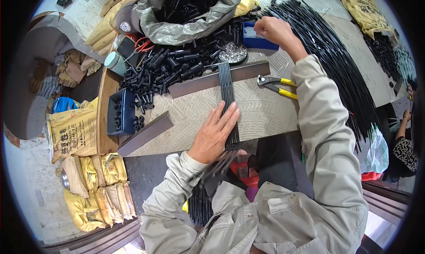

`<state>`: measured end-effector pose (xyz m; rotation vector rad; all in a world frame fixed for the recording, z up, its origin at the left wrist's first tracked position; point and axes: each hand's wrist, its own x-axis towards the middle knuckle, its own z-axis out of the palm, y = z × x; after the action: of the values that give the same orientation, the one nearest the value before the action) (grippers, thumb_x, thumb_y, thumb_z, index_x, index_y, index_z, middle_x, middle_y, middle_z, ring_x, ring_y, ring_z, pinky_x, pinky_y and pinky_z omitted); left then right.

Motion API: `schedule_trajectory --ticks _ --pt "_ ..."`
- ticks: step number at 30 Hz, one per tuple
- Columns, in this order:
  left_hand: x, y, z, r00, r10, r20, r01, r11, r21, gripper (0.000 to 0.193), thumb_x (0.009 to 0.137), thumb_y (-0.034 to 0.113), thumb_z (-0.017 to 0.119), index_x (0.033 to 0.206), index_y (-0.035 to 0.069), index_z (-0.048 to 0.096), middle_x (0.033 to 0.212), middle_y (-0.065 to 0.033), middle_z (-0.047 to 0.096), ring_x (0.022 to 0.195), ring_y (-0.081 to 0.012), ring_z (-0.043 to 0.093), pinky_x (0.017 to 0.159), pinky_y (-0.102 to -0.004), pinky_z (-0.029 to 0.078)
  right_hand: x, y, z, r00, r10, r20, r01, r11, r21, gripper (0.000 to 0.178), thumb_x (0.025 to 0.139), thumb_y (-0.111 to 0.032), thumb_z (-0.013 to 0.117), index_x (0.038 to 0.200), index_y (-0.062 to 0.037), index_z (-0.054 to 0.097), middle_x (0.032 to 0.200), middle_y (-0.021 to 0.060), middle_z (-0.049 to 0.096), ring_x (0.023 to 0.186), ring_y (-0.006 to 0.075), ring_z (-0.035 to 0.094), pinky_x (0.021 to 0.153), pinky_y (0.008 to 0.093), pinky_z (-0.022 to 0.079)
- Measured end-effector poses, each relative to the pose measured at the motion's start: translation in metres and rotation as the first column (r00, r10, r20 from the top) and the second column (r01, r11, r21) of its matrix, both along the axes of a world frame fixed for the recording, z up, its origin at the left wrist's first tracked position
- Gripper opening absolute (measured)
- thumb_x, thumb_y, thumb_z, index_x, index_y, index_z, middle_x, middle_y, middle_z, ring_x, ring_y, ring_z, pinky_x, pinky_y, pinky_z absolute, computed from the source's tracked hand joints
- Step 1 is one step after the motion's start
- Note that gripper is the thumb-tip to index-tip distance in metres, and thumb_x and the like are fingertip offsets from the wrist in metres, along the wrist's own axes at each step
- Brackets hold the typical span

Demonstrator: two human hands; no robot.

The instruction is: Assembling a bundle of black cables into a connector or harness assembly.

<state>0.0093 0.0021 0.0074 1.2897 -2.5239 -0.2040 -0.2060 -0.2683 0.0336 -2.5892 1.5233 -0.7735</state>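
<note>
- Black thin rods: one flat row laid side by side across the table, far ends butted against a dark metal bar; near ends overhang the table edge toward the lap.
- Left hand: pressed flat on the row, fingers spread and extended, closed on nothing.
- Right hand: raised over the far side beside a small blue box, fingers curled together; whether anything is pinched in that grip cannot be told.
- Black plastic fittings: loose heap beyond the bar; more seen in a grey sack and a dark blue tray.
- Yellow-handled pliers: lying unused, just right of the row.
- Long black rod bundle: large stock at the right, untouched.
- Second metal bar: lying at the table's left edge.
- Progress, as judged: one small batch aligned; most rods and fittings apparently unprocessed.
</note>
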Motion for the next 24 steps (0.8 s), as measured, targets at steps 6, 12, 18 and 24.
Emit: schedule_trajectory --ticks 6,12,18,24 --pt "-0.008 0.023 -0.003 1.000 0.013 -0.021 -0.013 1.000 -0.018 0.089 0.069 0.060 0.058 0.130 -0.002 0.036 0.138 -0.0172 0.033 0.127 -0.0380 0.030 0.102 -0.0449 0.030 0.002 -0.018 0.010 0.961 0.067 -0.270 -0.036 0.992 0.118 0.008 0.067 -0.009 0.056 0.070 -0.0130 0.063 0.073 0.0057 0.063 0.075 0.0265 0.062 0.060 0.0369 0.046" --pt "-0.009 0.024 -0.003 1.000 0.029 0.004 -0.029 0.999 -0.035 0.090 0.069 0.060 0.058 0.130 -0.002 0.036 0.138 -0.0169 0.033 0.127 -0.0376 0.031 0.101 -0.0442 0.032 -0.005 -0.016 -0.002 0.986 0.060 -0.157 -0.089 0.979 -0.183 0.013 0.075 -0.007 0.051 0.082 -0.0117 0.061 0.078 0.0079 0.063 0.075 0.0282 0.061 0.061 0.0377 0.046" --pt "-0.014 0.022 -0.005 0.998 0.058 -0.023 -0.058 0.998 -0.031 0.090 0.069 0.061 0.058 0.130 -0.002 0.037 0.137 -0.0175 0.034 0.127 -0.0376 0.031 0.102 -0.0438 0.030 0.022 0.057 -0.011 0.896 0.289 0.337 -0.328 0.943 0.062 0.010 0.081 -0.013 0.058 0.090 -0.0129 0.064 0.084 0.0036 0.062 0.076 0.0221 0.062 0.064 0.0313 0.048" --pt "-0.018 0.019 -0.006 0.998 0.060 -0.024 -0.061 0.997 -0.051 0.090 0.069 0.061 0.058 0.131 -0.002 0.037 0.137 -0.0180 0.035 0.127 -0.0383 0.031 0.102 -0.0438 0.030 0.028 0.084 -0.021 0.938 0.335 0.091 -0.332 0.942 -0.051 0.010 0.079 -0.014 0.059 0.086 -0.0143 0.067 0.073 0.0035 0.056 0.067 0.0258 0.059 0.056 0.0377 0.042"
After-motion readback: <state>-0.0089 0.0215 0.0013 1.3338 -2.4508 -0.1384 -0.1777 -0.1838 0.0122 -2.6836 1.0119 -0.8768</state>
